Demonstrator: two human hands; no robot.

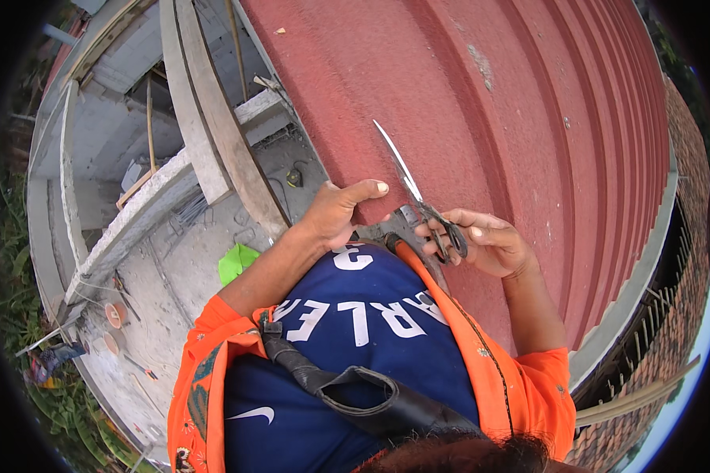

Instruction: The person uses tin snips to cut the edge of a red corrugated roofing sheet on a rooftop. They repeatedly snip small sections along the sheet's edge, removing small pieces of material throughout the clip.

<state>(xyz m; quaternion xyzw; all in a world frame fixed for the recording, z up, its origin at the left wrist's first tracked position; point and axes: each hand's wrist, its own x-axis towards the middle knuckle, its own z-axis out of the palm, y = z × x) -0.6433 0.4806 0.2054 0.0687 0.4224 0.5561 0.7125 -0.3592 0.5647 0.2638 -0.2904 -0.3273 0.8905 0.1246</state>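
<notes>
A pair of scissors (412, 186) with black handles is in my right hand (493, 243), its fingers closed about the handle loops. The bright blades point up and away over a red ribbed roofing sheet (386, 63) and look nearly closed. My left hand (341, 211) grips the near edge of this sheet, thumb on top and fingers mostly hidden beneath. A dark strap with an orange edge (409, 256) runs near my body, between the two hands.
Two long wooden planks (213, 110) lean across a concrete beam (146, 197) at the left. On the grey floor are a bright green cloth (237, 263), a tape measure (294, 177) and small orange containers (116, 315). A tiled roof (690, 213) lies beyond the sheet's right edge.
</notes>
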